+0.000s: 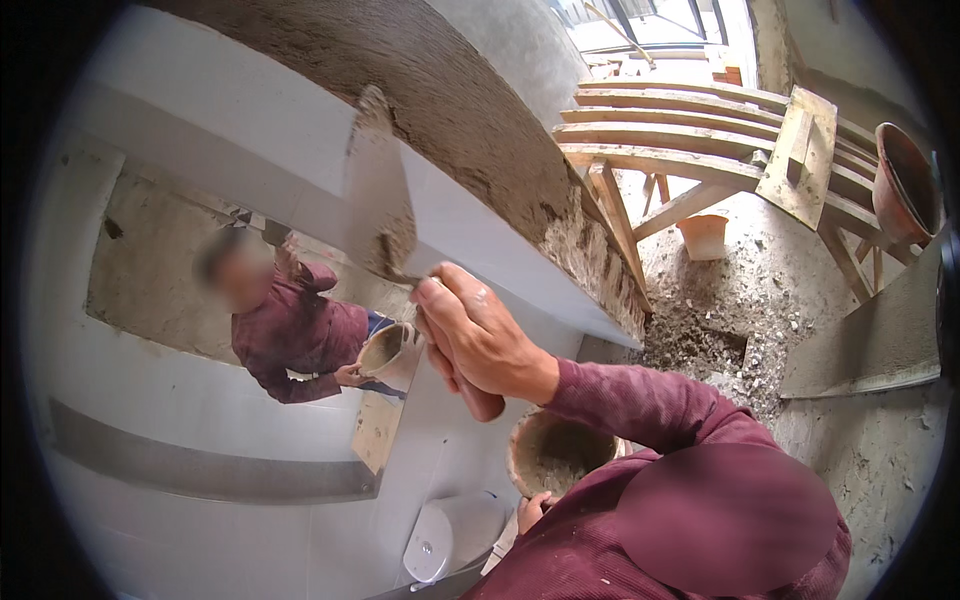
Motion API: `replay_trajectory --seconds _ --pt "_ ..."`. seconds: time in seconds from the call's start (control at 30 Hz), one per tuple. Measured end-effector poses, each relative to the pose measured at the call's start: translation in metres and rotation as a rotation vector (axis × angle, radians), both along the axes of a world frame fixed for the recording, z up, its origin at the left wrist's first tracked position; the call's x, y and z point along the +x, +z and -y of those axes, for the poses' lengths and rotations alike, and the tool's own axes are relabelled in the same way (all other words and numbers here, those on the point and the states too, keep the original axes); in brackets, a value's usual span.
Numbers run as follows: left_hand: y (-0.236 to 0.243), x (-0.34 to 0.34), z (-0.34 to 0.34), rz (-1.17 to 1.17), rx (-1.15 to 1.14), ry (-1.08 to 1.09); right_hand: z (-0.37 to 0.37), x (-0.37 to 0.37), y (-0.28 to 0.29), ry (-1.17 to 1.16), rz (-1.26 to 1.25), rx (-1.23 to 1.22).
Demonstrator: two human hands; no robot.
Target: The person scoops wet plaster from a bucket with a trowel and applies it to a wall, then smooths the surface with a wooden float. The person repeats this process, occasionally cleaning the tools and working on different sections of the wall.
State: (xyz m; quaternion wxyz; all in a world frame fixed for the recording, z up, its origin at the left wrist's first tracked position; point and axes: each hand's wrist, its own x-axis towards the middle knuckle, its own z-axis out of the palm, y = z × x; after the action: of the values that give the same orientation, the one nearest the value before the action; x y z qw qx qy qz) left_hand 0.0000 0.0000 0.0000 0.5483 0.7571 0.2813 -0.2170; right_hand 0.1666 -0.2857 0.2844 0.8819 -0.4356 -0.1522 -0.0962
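My right hand is wrapped around the brown handle of a trowel. Its pointed blade, smeared with wet mortar, is raised in front of the wall, over the seam between white tiles and a band of brown mortar. Whether the blade touches the wall I cannot tell. Down at my body, my left hand grips the rim of a bucket with some mortar inside; part of that hand is hidden by my sleeve.
A mirror on the tiled wall reflects my arms and bucket. Below stands a white toilet tank. To the right are a wooden trestle platform with a wooden float and bucket, an orange bucket and rubble.
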Motion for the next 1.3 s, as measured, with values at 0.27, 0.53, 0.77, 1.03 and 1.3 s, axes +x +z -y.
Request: replay_trajectory --seconds 0.27,0.53,0.77,1.03,1.3 --pt "0.01 -0.018 0.012 0.02 0.09 -0.059 -0.01 -0.005 -0.022 -0.061 -0.028 0.145" --pt "0.018 -0.031 0.021 -0.028 -0.05 0.06 -0.009 0.0 -0.014 -0.296 0.151 -0.064" --pt "0.027 -0.035 0.03 -0.076 0.03 0.081 -0.011 0.0 -0.026 -0.127 -0.015 0.138" --pt "-0.039 -0.045 -0.026 -0.15 -0.14 0.18 -0.001 -0.019 -0.01 -0.101 0.069 -0.03" --pt "-0.002 -0.039 0.014 -0.142 -0.07 0.162 0.001 -0.015 -0.029 -0.009 -0.081 0.073"
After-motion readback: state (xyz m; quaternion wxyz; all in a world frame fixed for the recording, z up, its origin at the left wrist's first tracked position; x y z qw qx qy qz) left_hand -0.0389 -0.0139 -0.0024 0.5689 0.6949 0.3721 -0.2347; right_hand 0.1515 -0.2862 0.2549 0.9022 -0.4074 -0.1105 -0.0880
